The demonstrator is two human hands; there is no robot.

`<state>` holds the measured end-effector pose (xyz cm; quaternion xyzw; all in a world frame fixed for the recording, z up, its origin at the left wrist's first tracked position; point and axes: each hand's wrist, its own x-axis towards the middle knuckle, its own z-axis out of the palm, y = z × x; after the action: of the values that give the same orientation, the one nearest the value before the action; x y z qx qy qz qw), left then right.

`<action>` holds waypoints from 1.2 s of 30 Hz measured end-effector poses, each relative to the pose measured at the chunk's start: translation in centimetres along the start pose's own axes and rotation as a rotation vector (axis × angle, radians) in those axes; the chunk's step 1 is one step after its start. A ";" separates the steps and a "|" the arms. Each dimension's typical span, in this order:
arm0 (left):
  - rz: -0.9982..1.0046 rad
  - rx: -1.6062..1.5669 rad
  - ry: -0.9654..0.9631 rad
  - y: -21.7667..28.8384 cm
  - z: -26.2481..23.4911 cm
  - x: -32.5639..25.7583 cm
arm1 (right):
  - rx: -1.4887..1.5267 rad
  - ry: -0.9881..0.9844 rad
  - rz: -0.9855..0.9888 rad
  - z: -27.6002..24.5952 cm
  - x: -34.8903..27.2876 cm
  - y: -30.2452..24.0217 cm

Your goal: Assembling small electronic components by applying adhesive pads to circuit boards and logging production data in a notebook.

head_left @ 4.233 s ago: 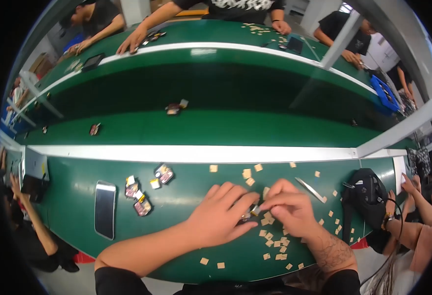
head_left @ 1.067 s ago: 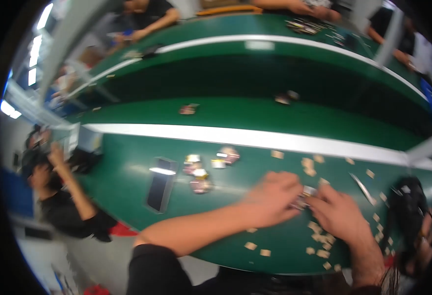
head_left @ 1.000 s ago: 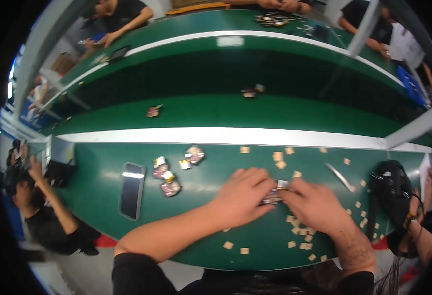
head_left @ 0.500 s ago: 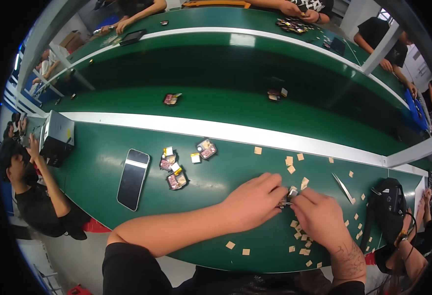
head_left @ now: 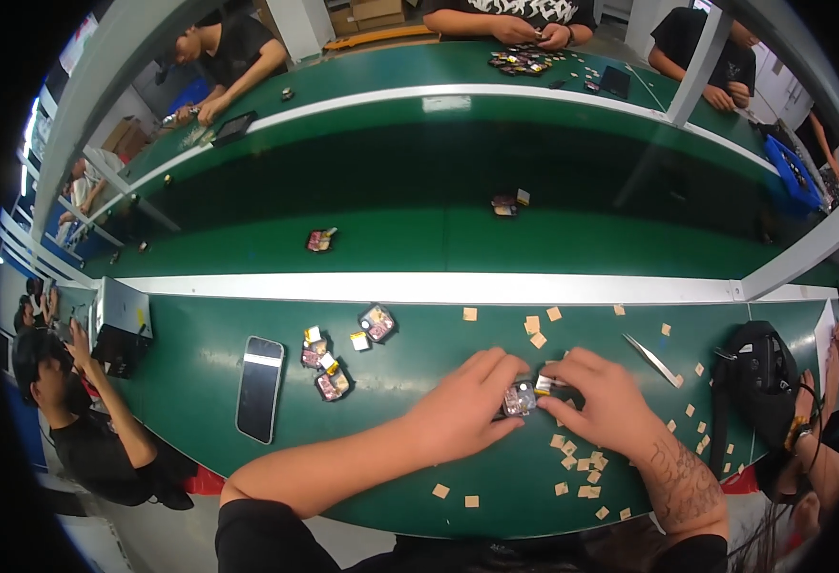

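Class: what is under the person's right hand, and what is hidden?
Tan squares lie on the green table beside the right hand, which appears to touch a small white piece. Anything directly beneath the hand is covered.

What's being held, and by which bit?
The left grip holds a small gadget by its left side. The right grip is at a little white block; can't tell if it's pinched.
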<state>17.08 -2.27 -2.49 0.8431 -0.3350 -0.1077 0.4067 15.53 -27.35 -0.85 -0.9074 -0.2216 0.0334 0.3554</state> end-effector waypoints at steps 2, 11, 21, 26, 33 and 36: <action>0.054 0.048 -0.011 0.0 0.2 0.0 | 0.003 0.001 0.013 0.1 -0.4 -0.4; 0.208 0.224 -0.060 -0.4 0.1 -0.7 | 0.295 0.009 0.090 0.5 -0.5 -0.8; 0.383 0.506 0.012 -1.0 -0.6 -1.1 | 0.338 -0.261 0.062 -1.6 0.3 0.2; 0.404 0.560 0.036 -1.2 -0.3 -1.0 | 0.366 -0.316 0.096 -1.6 0.4 0.7; 0.449 0.594 0.100 -0.8 0.4 -0.5 | 0.085 -0.148 -0.055 -1.7 -0.5 -0.3; 0.428 0.575 0.086 -0.8 0.2 -1.2 | -0.004 -0.132 -0.064 -1.2 -0.7 -1.1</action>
<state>16.45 -1.21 -3.36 0.8375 -0.5031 0.1142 0.1801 14.74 -27.69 0.65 -0.8964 -0.2735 0.0814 0.3392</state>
